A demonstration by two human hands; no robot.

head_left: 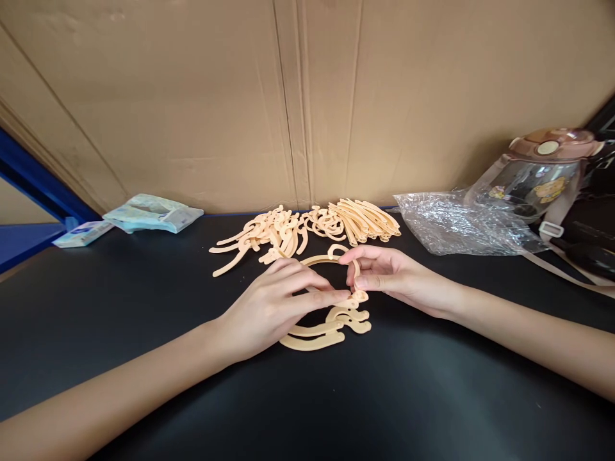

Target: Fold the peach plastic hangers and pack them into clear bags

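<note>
In the middle of the black table, my left hand [283, 304] is closed on a beige plastic hanger arm, its fingertips near the joint; most of the arm is hidden behind the fingers. My right hand [391, 278] pinches a curved beige hanger hook [356, 272] between thumb and fingers, with the hook's curl up and its lower end against the arm's end. Just below the hands lie several beige hanger parts [314, 342], curved arms and a hook. Behind the fingers another curved piece [319, 259] arches.
Farther back are a loose pile of hanger parts [283, 234], some small hooks [327, 223] and a stack of arms [365, 221]. Tissue packs [154, 214] lie at left. Clear plastic film [446, 221] and a strapped water bottle [542, 176] are at right. Cardboard [192, 96] stands behind.
</note>
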